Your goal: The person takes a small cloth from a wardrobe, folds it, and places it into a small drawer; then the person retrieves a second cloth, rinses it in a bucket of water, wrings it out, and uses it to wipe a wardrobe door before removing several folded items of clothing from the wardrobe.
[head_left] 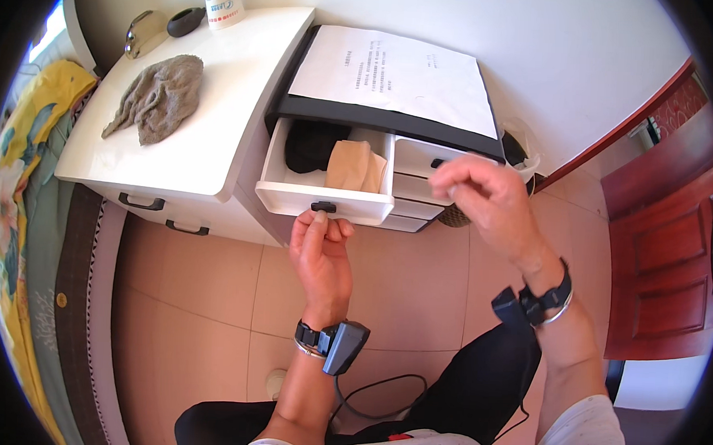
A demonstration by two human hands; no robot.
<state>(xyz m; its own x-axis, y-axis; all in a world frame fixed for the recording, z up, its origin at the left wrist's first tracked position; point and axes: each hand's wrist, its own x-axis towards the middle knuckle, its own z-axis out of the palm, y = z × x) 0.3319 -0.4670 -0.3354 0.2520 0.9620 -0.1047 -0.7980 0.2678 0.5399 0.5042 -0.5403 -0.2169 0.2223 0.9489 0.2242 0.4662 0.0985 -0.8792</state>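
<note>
My left hand (321, 257) pinches the small black knob (323, 207) on the front of a pulled-out white drawer (278, 189). Inside that drawer lie a bunched black cloth (312, 145) and a folded beige cloth (349, 165). My right hand (481, 192) is raised beside the closed upper right drawer (414, 152), its fingers curled in and slightly blurred. Nothing shows between those fingertips. Another dark knob (438, 162) sits right by them, and I cannot tell whether they touch it.
A dark-topped drawer cabinet (377, 117) carries a printed white sheet (395, 69). To its left, a white cabinet (217, 137) holds a grey-brown rag (161, 99), a paper cup (223, 6) and a dark rounded object (185, 22). A red-brown door (661, 260) stands at right; a cable (381, 376) hangs below my wrists.
</note>
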